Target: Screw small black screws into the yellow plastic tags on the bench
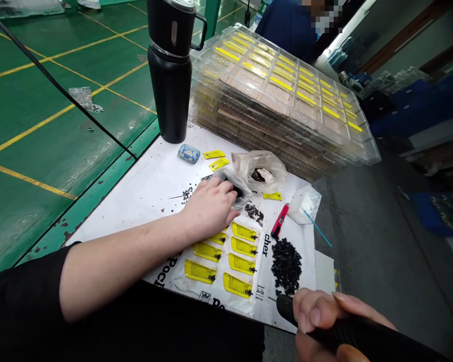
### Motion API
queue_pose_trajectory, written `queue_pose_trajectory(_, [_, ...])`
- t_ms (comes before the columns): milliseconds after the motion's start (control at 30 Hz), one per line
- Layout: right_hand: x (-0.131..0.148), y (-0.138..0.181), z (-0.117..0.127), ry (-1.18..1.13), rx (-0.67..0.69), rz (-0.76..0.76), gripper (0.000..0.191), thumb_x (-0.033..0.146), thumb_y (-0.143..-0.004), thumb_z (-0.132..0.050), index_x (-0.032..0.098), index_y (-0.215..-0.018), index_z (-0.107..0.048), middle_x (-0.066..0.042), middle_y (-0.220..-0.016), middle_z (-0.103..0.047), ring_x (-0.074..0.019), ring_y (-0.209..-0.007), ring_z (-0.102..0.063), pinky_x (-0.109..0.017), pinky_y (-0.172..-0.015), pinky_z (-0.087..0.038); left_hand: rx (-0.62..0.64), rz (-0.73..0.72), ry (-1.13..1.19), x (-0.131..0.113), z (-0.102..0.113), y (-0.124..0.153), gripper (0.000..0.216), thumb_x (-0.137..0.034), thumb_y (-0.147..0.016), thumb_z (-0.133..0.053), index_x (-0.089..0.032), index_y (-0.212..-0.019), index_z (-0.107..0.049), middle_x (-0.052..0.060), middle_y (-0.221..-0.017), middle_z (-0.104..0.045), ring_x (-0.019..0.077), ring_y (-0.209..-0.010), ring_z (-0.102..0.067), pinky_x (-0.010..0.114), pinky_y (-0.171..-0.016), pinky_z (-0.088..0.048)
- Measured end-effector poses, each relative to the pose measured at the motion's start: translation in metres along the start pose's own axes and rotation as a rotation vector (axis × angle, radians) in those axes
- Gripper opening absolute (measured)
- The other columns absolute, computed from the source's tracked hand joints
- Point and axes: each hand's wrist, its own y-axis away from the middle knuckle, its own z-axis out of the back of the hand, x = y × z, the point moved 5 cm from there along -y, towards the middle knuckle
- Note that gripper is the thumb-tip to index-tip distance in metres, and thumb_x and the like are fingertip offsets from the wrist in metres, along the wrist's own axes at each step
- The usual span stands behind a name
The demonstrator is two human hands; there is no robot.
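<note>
My left hand [211,203] reaches into the mouth of a small clear plastic bag [242,200] with dark contents. Its fingers are bent together, tips hidden in the bag. Below it lie rows of yellow plastic pieces [239,285], several with a small black part at the right end. My right hand [320,314] is wrapped round a black electric screwdriver [347,329], its thin bit pointing left near the table's front edge. A pile of small black parts [286,265] sits just beyond the screwdriver's tip.
A black tumbler [171,95] stands at the back left, beside stacked clear trays [279,80] of yellow pieces. A second bag [275,166], a red utility knife [280,221], a blue tin [189,154] and loose tiny parts [186,193] lie on the table. Another person [287,25] is behind the trays.
</note>
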Motion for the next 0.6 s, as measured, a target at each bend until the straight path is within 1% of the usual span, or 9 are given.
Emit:
queue_pose_trajectory(100, [0.001,0.000,0.005,0.004,0.001,0.021,0.035,0.039,-0.096,-0.080,0.017,-0.122,-0.072,0.000,-0.077,-0.065,-0.0166,-0.064,-0.058,-0.035,-0.059,-0.052,-0.105,0.003,0.049,0.000,0.007,0.000,0.036,-0.043,-0.108,-0.063,-0.015,-0.127,-0.077,0.012,-0.129,-0.076,0.0336,-0.122,-0.062,0.048,-0.102,-0.051])
queue_pose_trajectory(233, [0.006,0.001,0.005,0.026,-0.023,0.040,0.036,0.038,-0.096,-0.081,0.014,-0.121,-0.071,-0.001,-0.079,-0.065,-0.0178,-0.068,-0.058,-0.036,-0.060,-0.051,-0.264,-0.016,0.108,0.002,0.013,0.001,0.019,-0.022,-0.104,-0.061,-0.018,-0.109,-0.079,0.008,-0.104,-0.080,0.0274,-0.103,-0.066,0.042,-0.093,-0.053])
queue_pose_trajectory(300, [0.008,0.002,0.004,0.039,-0.031,0.044,0.037,0.037,-0.097,-0.080,0.013,-0.122,-0.071,-0.002,-0.080,-0.065,-0.0181,-0.070,-0.058,-0.036,-0.061,-0.050,-0.322,-0.027,0.145,0.003,0.014,0.001,0.017,-0.018,-0.101,-0.062,-0.019,-0.100,-0.079,0.006,-0.092,-0.079,0.0260,-0.094,-0.066,0.041,-0.087,-0.053])
queue_pose_trajectory(367, [0.010,0.003,0.002,0.048,-0.040,0.036,0.037,0.038,-0.096,-0.081,0.014,-0.122,-0.071,-0.001,-0.079,-0.065,-0.0179,-0.070,-0.057,-0.036,-0.061,-0.050,-0.360,-0.034,0.193,0.003,0.015,0.002,0.017,-0.017,-0.100,-0.063,-0.019,-0.095,-0.079,0.005,-0.086,-0.079,0.0250,-0.089,-0.067,0.039,-0.083,-0.054])
queue_pose_trajectory(433, [0.012,0.004,0.001,0.067,-0.069,0.016,0.037,0.040,-0.095,-0.083,0.015,-0.121,-0.072,0.000,-0.079,-0.065,-0.0178,-0.070,-0.057,-0.037,-0.062,-0.050,-0.379,-0.028,0.262,0.002,0.016,0.003,0.017,-0.018,-0.100,-0.065,-0.019,-0.102,-0.081,0.005,-0.090,-0.080,0.0239,-0.089,-0.070,0.037,-0.082,-0.056])
queue_pose_trajectory(500, [0.015,0.003,-0.002,0.085,-0.084,0.004,0.038,0.042,-0.093,-0.085,0.017,-0.118,-0.073,0.000,-0.079,-0.065,-0.0177,-0.069,-0.057,-0.037,-0.062,-0.050,-0.363,-0.034,0.348,-0.001,0.015,0.003,0.022,-0.020,-0.101,-0.067,-0.021,-0.118,-0.082,0.005,-0.098,-0.083,0.0225,-0.092,-0.073,0.036,-0.084,-0.057])
queue_pose_trajectory(567, [0.019,0.002,-0.003,0.104,-0.087,-0.011,0.038,0.044,-0.092,-0.085,0.018,-0.116,-0.074,0.000,-0.080,-0.065,-0.0181,-0.069,-0.059,-0.038,-0.062,-0.051,-0.299,-0.107,0.445,-0.009,0.011,0.005,0.027,-0.023,-0.104,-0.069,-0.024,-0.128,-0.081,0.004,-0.105,-0.085,0.0205,-0.094,-0.075,0.034,-0.086,-0.058])
queue_pose_trajectory(600, [0.020,0.001,-0.003,0.111,-0.092,-0.016,0.038,0.045,-0.092,-0.086,0.018,-0.116,-0.074,0.000,-0.080,-0.065,-0.0181,-0.068,-0.059,-0.038,-0.061,-0.051,-0.252,-0.172,0.494,-0.015,0.008,0.005,0.026,-0.024,-0.106,-0.069,-0.025,-0.127,-0.082,0.004,-0.106,-0.085,0.0194,-0.094,-0.075,0.033,-0.087,-0.058])
